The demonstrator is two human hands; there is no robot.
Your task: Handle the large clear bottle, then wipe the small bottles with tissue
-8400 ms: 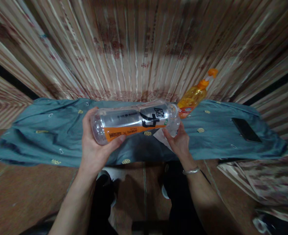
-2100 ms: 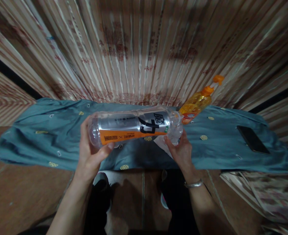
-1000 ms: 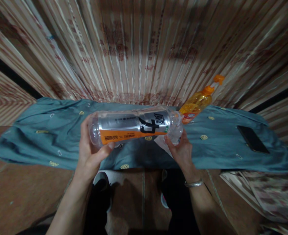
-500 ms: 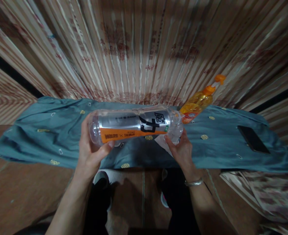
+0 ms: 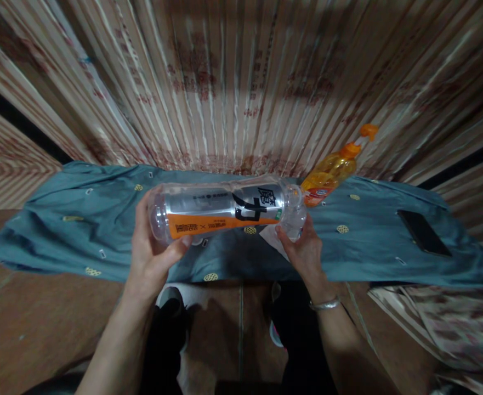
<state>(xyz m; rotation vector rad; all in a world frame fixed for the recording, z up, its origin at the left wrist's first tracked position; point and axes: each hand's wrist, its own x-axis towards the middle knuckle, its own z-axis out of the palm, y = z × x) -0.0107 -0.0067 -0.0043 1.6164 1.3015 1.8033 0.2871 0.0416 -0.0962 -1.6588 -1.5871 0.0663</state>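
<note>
A large clear plastic bottle (image 5: 220, 211) with a silver and orange label lies sideways in the air before me, held between both hands. My left hand (image 5: 153, 241) wraps round its base at the left, thumb along the lower side. At the other end, my right hand (image 5: 302, 247) grips the clear shoulder end, thumb in front and most fingers hidden behind. Whether a cap is on the bottle cannot be made out. Below that end a white sheet (image 5: 272, 240), like paper, shows partly. Just beyond my right hand stands a pump bottle (image 5: 329, 173) of orange liquid.
A teal patterned cloth (image 5: 77, 236) covers the long narrow surface. Toward its right end lies a black phone (image 5: 424, 233). Behind rises a pleated striped curtain (image 5: 233, 82). My feet are on the brown tiled floor (image 5: 220, 340) below.
Both hands keep their hold on the bottle, which stays almost in the same place. The view has shifted very slightly.
</note>
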